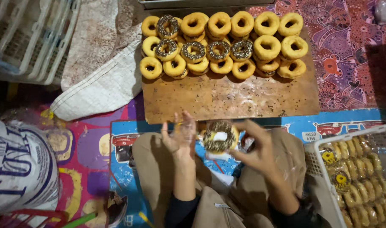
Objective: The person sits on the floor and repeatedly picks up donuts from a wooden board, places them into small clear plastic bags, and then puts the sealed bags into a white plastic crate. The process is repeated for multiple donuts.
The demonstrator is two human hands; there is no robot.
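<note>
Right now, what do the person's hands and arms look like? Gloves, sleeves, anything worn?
Both hands bare, no rings or watch visible. The left hand seems covered in thin clear plastic film, possibly a loose glove or bag; the right hand shows none clearly. Forearms bare. Dark sleeves are pushed up near the elbows.

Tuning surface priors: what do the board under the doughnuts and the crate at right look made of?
Board: looks like bare wood, matt brown with visible grain, dusted with sprinkles and crumbs. Crate: probably moulded plastic, off-white with a lattice wall and smooth rim.
</note>
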